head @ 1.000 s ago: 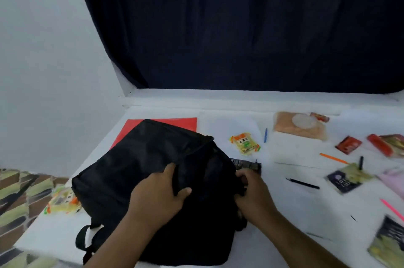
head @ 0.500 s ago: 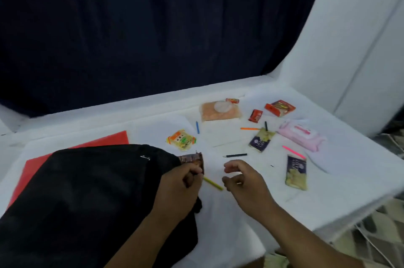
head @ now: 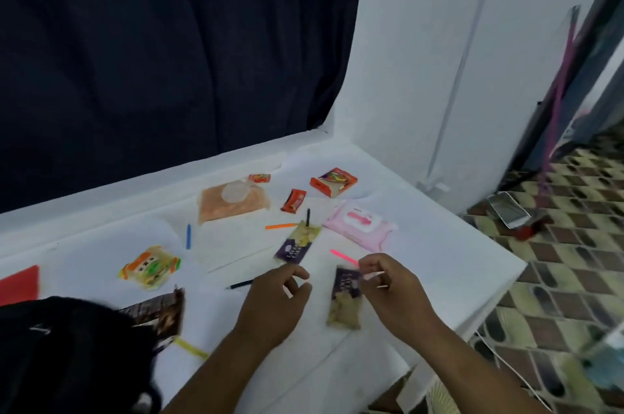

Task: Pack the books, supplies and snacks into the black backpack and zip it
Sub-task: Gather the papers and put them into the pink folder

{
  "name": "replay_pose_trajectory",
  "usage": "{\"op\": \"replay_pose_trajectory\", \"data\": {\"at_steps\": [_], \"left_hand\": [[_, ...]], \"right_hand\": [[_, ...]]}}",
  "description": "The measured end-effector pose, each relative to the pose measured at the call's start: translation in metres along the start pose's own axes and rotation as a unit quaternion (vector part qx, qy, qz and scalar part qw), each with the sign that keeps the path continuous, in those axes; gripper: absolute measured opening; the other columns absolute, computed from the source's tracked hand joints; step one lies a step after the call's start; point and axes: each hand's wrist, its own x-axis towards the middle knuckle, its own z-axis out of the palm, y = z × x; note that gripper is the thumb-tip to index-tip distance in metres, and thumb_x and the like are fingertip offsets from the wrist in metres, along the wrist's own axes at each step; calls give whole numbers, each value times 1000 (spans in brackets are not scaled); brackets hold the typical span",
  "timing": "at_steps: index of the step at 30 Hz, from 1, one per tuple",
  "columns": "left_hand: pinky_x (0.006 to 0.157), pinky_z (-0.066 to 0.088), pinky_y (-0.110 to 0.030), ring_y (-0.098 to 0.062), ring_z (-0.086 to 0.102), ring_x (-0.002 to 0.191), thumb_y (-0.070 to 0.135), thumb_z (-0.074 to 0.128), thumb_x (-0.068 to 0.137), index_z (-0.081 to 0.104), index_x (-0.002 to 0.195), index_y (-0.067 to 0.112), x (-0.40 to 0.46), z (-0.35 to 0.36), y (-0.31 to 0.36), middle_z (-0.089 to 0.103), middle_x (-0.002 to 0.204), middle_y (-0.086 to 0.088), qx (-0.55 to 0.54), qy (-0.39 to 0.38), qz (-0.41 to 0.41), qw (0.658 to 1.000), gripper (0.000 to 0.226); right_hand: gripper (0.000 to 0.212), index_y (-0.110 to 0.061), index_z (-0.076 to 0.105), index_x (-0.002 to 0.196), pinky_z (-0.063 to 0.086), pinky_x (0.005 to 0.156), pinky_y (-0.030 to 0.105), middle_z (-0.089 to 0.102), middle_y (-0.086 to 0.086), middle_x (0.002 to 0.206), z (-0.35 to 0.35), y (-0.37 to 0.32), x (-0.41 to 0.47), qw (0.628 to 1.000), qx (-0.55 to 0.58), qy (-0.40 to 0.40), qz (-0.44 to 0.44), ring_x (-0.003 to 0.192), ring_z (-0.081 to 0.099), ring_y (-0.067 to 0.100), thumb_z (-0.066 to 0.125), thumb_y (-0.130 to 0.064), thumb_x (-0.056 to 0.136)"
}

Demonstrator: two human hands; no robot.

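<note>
Both hands over table's (head: 439, 285) front edge.
Left hand (head: 273, 304) loosely curled, empty; right hand (head: 393, 290) possibly pinching something thin beside purple packet (head: 344, 297).

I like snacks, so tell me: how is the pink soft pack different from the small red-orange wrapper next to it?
The pink soft pack is bigger than the small red-orange wrapper. The pink pack is pale with a white flap on top; the red-orange wrapper is bright and plain. The pink pack looks puffy, the wrapper flat. Both lie on the white table, untouched.

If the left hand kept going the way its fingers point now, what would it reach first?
Likely the nearer purple snack packet, just beyond the left hand; the fingers are curled and depth is unclear from one view.
</note>
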Motion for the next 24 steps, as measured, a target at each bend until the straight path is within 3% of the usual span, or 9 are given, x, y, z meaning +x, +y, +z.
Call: {"op": "replay_pose_trajectory", "data": {"at_steps": [4, 7, 10, 12, 15, 18, 21, 24], "left_hand": [[67, 46, -12, -6, 61, 86, 30, 71, 89, 64, 103, 37, 47, 57, 27, 63, 98, 11, 17, -17, -10, 1000, 17], [94, 47, -22, -11, 54, 114, 36, 74, 87, 61, 125, 31, 74, 93, 45, 57, 128, 8, 50, -20, -24, 998, 41], [113, 39, -36, -17, 34, 141, 55, 73, 81, 46, 140, 35, 100, 122, 59, 37, 153, 5, 106, -15, -31, 994, 68], [119, 32, -46, -22, 15, 151, 68, 66, 79, 33, 147, 41, 116, 138, 61, 17, 164, 4, 182, -19, -21, 983, 81], [118, 28, -52, -26, 6, 154, 75, 60, 77, 30, 149, 43, 131, 157, 56, 9, 166, 4, 249, -30, -7, 968, 83], [113, 39, -49, -25, 22, 149, 66, 60, 74, 43, 138, 39, 137, 157, 42, 28, 158, 4, 252, -8, 5, 968, 72], [91, 56, -45, -25, 50, 129, 49, 61, 66, 56, 116, 31, 139, 144, 22, 52, 135, 4, 216, 33, 74, 973, 53], [80, 55, -40, -19, 53, 120, 39, 64, 64, 55, 107, 30, 135, 125, 6, 52, 124, 9, 214, 59, 73, 972, 45]], "right_hand": [[22, -33, 59, 105, 49, 68, 13, 62, -20, 104, -46, 37, 44, 998, -49, -29, 27, 86, 63, 3, 67, -19, 90], [22, -38, 56, 107, 49, 81, 14, 59, -23, 106, -72, 70, 70, 995, -84, -43, 40, 92, 60, 2, 67, -27, 91], [31, -36, 53, 116, 47, 98, 21, 54, -20, 116, -92, 99, 98, 989, -128, -51, 51, 106, 55, 6, 69, -31, 89], [41, -33, 51, 123, 39, 108, 30, 51, -15, 125, -101, 116, 114, 985, -157, -42, 55, 122, 47, 12, 71, -35, 87], [61, -29, 43, 135, 37, 106, 35, 45, -7, 138, -104, 130, 131, 973, -209, -42, 86, 131, 38, 19, 71, -49, 83], [75, -27, 38, 140, 38, 104, 38, 43, -2, 142, -102, 136, 145, 961, -258, -37, 97, 131, 36, 23, 68, -60, 80], [84, -27, 33, 142, 37, 103, 40, 39, 0, 144, -100, 137, 154, 950, -290, -33, 109, 132, 33, 25, 67, -66, 76], [95, -29, 29, 143, 33, 106, 43, 33, 4, 149, -98, 137, 162, 940, -310, -36, 141, 135, 29, 28, 70, -70, 68]]}}
